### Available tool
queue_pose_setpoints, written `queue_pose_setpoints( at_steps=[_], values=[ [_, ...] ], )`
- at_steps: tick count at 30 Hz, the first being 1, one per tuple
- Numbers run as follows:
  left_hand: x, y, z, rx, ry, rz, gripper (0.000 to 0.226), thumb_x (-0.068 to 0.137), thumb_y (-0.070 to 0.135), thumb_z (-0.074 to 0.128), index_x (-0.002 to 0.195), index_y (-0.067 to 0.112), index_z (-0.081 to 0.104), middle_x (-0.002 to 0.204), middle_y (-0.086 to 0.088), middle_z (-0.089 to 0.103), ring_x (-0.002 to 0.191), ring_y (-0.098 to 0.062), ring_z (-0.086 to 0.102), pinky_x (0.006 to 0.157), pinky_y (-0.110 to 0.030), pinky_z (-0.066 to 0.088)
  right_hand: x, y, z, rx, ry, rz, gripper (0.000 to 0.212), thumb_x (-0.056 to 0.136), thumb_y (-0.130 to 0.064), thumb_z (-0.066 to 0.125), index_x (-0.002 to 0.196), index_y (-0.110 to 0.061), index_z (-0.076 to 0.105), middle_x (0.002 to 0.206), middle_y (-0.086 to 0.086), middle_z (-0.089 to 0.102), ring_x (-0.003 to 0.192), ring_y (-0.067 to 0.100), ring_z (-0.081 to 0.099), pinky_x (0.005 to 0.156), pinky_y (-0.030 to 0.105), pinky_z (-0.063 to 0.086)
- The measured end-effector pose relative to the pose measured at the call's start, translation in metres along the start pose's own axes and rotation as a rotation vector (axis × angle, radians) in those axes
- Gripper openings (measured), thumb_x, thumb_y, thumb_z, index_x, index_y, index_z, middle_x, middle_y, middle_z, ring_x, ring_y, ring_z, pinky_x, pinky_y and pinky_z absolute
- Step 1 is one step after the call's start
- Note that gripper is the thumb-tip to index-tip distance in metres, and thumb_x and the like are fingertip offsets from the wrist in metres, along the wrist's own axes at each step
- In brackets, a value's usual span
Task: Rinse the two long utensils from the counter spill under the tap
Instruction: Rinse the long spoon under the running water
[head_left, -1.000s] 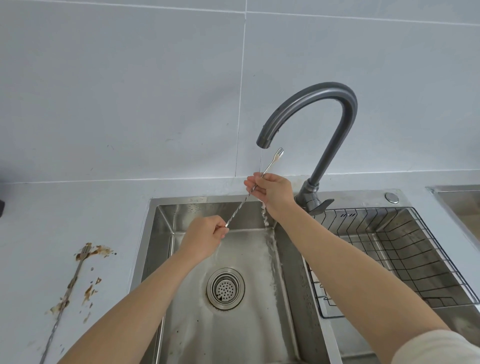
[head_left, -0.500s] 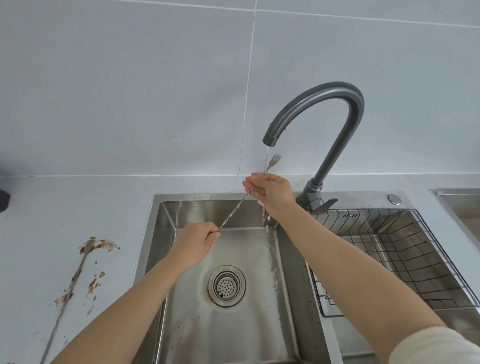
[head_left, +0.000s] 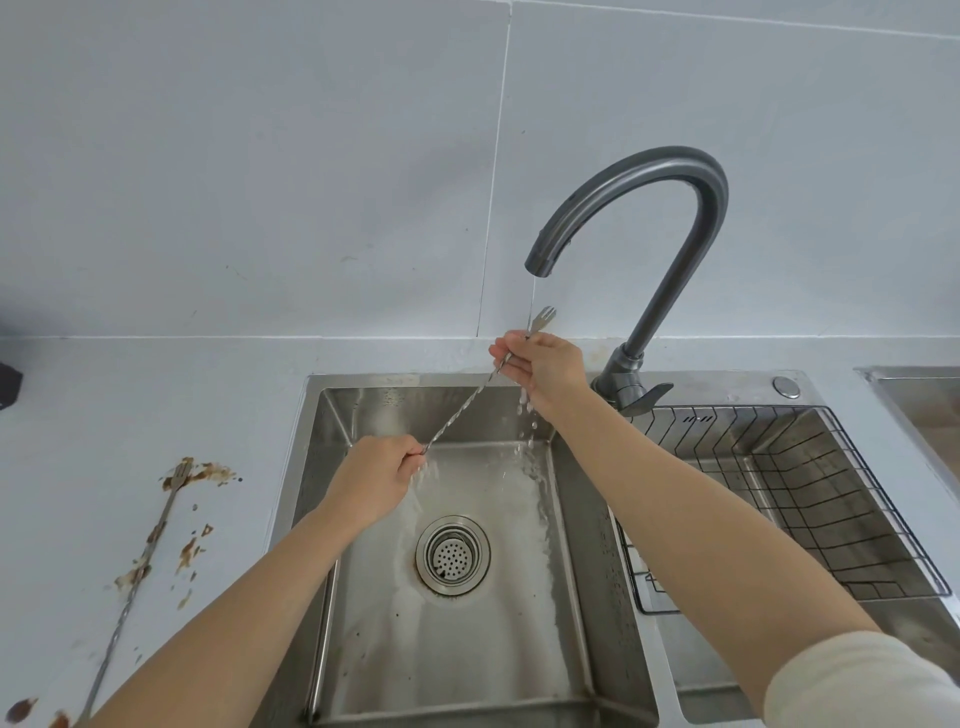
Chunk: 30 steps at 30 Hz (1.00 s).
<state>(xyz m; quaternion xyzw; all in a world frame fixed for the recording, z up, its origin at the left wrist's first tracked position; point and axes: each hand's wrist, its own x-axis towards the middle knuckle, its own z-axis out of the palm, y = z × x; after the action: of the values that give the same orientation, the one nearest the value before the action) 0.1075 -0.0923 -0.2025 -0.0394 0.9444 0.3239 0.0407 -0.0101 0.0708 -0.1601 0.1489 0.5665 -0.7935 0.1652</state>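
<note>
A long twisted metal fork (head_left: 462, 410) slants over the sink, its tines up under the dark grey tap (head_left: 639, 208), where a thin stream of water falls. My right hand (head_left: 540, 366) pinches the fork just below the tines. Lower down, my left hand (head_left: 376, 480) grips its bottom end. A second long fork (head_left: 136, 577) lies on the white counter at the left, in a brown spill, smeared with sauce.
The steel sink basin (head_left: 332, 519) has a round drain strainer (head_left: 452, 555) and water running down it. A black wire rack (head_left: 800, 499) sits in the right basin. Another steel basin edge (head_left: 919, 395) shows at far right. A dark object (head_left: 9, 382) sits at the left edge.
The fork has slid a little lower and leftward under the tap, with my left hand pulling down toward the basin. The water flow looks thinner at the spout.
</note>
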Motion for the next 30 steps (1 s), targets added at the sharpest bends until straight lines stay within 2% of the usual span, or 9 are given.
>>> queue_pose_setpoints(
  at_steps=[4, 6, 8, 13, 18, 22, 26, 28, 30],
  values=[
    [-0.001, 0.001, -0.001, 0.025, 0.03, 0.0, 0.019, 0.091, 0.013, 0.054, 0.087, 0.0, 0.068, 0.068, -0.008, 0.064, 0.074, -0.029, 0.066, 0.073, -0.036, 0.051, -0.001, 0.0, 0.0, 0.012, 0.037, 0.028, 0.018, 0.093, -0.006, 0.053, 0.075, -0.004, 0.056, 0.074, 0.009, 0.062, 0.056, 0.013, 0.066, 0.057, 0.02, 0.057],
    [-0.001, 0.001, -0.002, 0.036, 0.056, -0.001, 0.019, 0.09, 0.013, 0.055, 0.087, 0.0, 0.068, 0.071, -0.012, 0.068, 0.069, -0.027, 0.063, 0.069, -0.032, 0.048, -0.001, -0.001, 0.001, 0.022, 0.04, 0.04, 0.024, 0.096, -0.016, 0.05, 0.075, -0.004, 0.056, 0.072, 0.009, 0.062, 0.049, 0.011, 0.066, 0.053, 0.02, 0.057],
    [-0.001, 0.001, -0.002, 0.028, 0.063, 0.003, 0.02, 0.091, 0.011, 0.053, 0.087, -0.001, 0.068, 0.075, -0.015, 0.07, 0.067, -0.026, 0.06, 0.068, -0.03, 0.046, 0.0, -0.001, 0.001, 0.008, 0.028, 0.032, 0.027, 0.097, -0.021, 0.048, 0.076, -0.005, 0.057, 0.073, 0.008, 0.063, 0.052, 0.012, 0.067, 0.057, 0.022, 0.057],
    [-0.002, -0.007, -0.002, 0.038, 0.015, 0.013, 0.025, 0.092, 0.007, 0.046, 0.079, -0.005, 0.063, 0.073, -0.019, 0.067, 0.075, -0.034, 0.065, 0.071, -0.039, 0.05, -0.001, -0.005, -0.003, 0.056, -0.004, 0.016, 0.015, 0.093, -0.002, 0.052, 0.079, -0.002, 0.057, 0.077, 0.01, 0.062, 0.057, 0.012, 0.067, 0.058, 0.019, 0.058],
    [-0.004, -0.01, -0.006, 0.084, 0.046, -0.009, 0.022, 0.092, 0.013, 0.051, 0.091, 0.002, 0.07, 0.078, -0.016, 0.072, 0.069, -0.029, 0.059, 0.064, -0.026, 0.038, -0.002, -0.004, -0.004, -0.005, 0.074, 0.045, 0.018, 0.086, 0.009, 0.057, 0.073, -0.003, 0.053, 0.075, 0.009, 0.058, 0.061, 0.014, 0.062, 0.05, 0.016, 0.056],
    [-0.004, -0.012, -0.011, 0.09, 0.062, -0.041, 0.021, 0.092, 0.012, 0.052, 0.089, 0.0, 0.069, 0.071, -0.014, 0.066, 0.064, -0.021, 0.049, 0.063, -0.023, 0.034, 0.0, -0.001, -0.001, -0.017, 0.094, 0.065, 0.019, 0.094, -0.007, 0.052, 0.075, -0.003, 0.055, 0.072, 0.009, 0.06, 0.061, 0.015, 0.063, 0.052, 0.02, 0.056],
    [-0.007, -0.013, -0.016, 0.103, 0.073, -0.051, 0.022, 0.092, 0.012, 0.051, 0.085, -0.002, 0.066, 0.063, -0.006, 0.054, 0.064, -0.024, 0.049, 0.055, -0.025, 0.032, 0.003, 0.001, 0.003, -0.054, 0.039, 0.081, 0.04, 0.1, -0.03, 0.037, 0.078, -0.002, 0.056, 0.073, 0.011, 0.064, 0.065, 0.02, 0.065, 0.053, 0.023, 0.057],
    [-0.009, -0.014, -0.018, 0.114, 0.064, -0.057, 0.023, 0.092, 0.011, 0.05, 0.08, -0.001, 0.065, 0.057, -0.002, 0.05, 0.062, -0.024, 0.046, 0.049, -0.02, 0.028, 0.004, 0.001, 0.003, -0.037, -0.019, 0.066, 0.034, 0.1, -0.025, 0.039, 0.079, -0.002, 0.055, 0.076, 0.012, 0.062, 0.068, 0.02, 0.065, 0.056, 0.022, 0.058],
    [-0.011, -0.017, -0.02, 0.119, 0.064, -0.062, 0.022, 0.092, 0.011, 0.051, 0.075, 0.004, 0.064, 0.052, 0.004, 0.045, 0.06, -0.021, 0.045, 0.049, -0.014, 0.027, 0.005, 0.0, 0.003, 0.007, -0.04, 0.026, 0.02, 0.097, -0.01, 0.046, 0.08, -0.003, 0.054, 0.078, 0.012, 0.061, 0.069, 0.019, 0.064, 0.059, 0.021, 0.058]
  ],
)
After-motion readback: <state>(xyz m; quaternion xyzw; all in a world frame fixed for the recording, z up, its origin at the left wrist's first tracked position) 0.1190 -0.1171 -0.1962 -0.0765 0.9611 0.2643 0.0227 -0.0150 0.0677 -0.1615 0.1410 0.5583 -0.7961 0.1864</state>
